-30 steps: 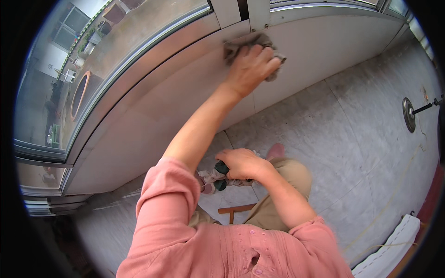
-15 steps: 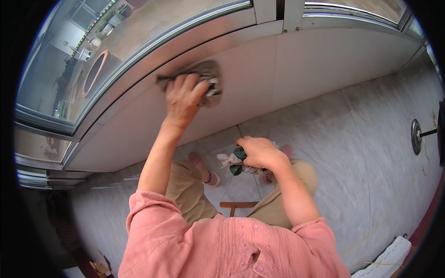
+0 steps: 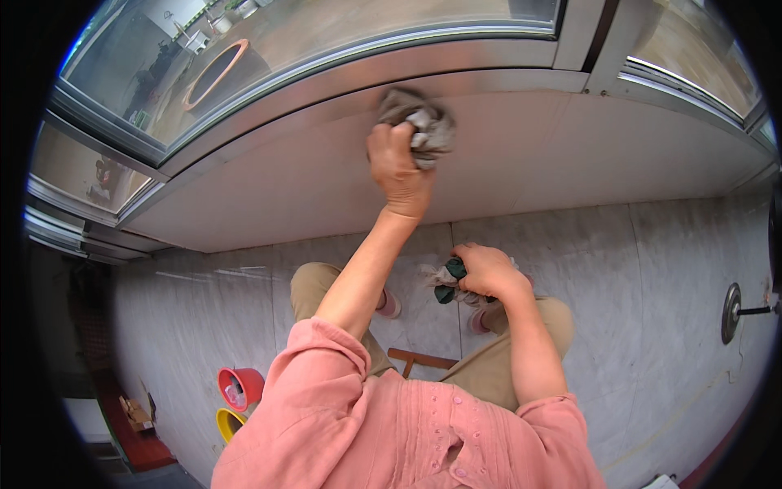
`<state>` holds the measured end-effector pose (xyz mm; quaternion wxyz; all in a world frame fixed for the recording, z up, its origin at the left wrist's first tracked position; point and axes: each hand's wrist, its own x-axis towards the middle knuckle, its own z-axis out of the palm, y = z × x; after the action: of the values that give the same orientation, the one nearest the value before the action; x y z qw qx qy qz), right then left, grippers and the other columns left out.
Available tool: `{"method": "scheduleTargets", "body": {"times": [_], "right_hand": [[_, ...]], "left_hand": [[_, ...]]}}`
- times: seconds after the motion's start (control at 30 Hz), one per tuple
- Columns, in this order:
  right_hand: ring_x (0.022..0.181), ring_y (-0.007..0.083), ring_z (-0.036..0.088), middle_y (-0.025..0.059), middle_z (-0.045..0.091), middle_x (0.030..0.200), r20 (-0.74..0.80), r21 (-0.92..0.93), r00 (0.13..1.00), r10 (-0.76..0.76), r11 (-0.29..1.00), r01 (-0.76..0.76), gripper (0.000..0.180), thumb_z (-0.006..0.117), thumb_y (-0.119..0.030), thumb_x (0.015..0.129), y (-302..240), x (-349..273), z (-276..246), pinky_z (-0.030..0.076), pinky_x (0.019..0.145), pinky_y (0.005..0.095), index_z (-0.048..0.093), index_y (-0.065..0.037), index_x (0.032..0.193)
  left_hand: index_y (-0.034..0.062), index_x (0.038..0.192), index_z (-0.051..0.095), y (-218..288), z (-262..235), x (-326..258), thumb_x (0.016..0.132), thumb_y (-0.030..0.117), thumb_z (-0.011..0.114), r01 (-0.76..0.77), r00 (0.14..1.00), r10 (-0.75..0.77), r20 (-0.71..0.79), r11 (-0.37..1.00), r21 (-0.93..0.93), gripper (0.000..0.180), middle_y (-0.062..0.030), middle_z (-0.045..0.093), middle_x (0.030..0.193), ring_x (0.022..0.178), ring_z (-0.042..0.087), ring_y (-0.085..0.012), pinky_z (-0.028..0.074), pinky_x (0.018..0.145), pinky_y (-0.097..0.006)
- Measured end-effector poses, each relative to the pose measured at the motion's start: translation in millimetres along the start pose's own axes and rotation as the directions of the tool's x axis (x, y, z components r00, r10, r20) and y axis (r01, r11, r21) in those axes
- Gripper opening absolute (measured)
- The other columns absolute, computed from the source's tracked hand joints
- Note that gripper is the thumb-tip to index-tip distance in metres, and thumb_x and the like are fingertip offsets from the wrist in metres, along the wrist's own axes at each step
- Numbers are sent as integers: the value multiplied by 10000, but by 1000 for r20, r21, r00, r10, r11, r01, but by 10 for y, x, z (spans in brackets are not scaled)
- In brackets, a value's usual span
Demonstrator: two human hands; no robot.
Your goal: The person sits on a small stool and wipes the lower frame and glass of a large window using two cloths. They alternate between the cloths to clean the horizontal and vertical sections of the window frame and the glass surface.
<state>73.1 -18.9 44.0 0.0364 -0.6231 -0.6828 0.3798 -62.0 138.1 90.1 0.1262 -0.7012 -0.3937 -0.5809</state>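
My left hand [image 3: 397, 169] is closed on a crumpled grey-brown rag [image 3: 434, 130], which lies against the pale panel [image 3: 521, 147] just under the window frame. The rag is smeared by motion. Lower down, between my knees, my right hand [image 3: 489, 270] grips a bundled cloth [image 3: 445, 293] with dark green and whitish parts. Part of that bundle is hidden beneath my fingers.
Above the panel runs a metal-framed window [image 3: 358, 49]. On the grey marbled floor [image 3: 204, 310] stand a red bucket [image 3: 254, 386] and a yellow one [image 3: 226, 422] to my left. A wooden T-shaped piece [image 3: 423, 359] is between my legs; a weight plate [image 3: 731, 314] is at right.
My left hand and the rag have moved right along the panel. The view has shifted, bringing the red and yellow buckets into sight. My right hand keeps its hold on the bundled cloth.
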Motion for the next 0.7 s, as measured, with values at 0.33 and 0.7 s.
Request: {"method": "scheduleTargets", "body": {"times": [0.33, 0.7], "right_hand": [[1207, 357, 638, 149, 677, 1289, 31, -31, 999, -40, 999, 41, 616, 764, -117, 723, -213, 388, 66, 523, 1004, 443, 647, -80, 1326], [1200, 370, 636, 158, 666, 1284, 86, -126, 994, -71, 989, 81, 564, 765, -133, 754, -323, 424, 163, 526, 1001, 450, 648, -72, 1302]], "left_hand": [[180, 987, 614, -1018, -992, 637, 724, 106, 773, -399, 900, 356, 252, 905, 148, 316, -44, 601, 975, 912, 612, -275, 499, 723, -410], [63, 1326, 553, -2544, -1764, 226, 850, 27, 783, 717, 406, -816, -411, 563, -410, 530, -57, 645, 1236, 1071, 635, -176, 551, 918, -351]]}}
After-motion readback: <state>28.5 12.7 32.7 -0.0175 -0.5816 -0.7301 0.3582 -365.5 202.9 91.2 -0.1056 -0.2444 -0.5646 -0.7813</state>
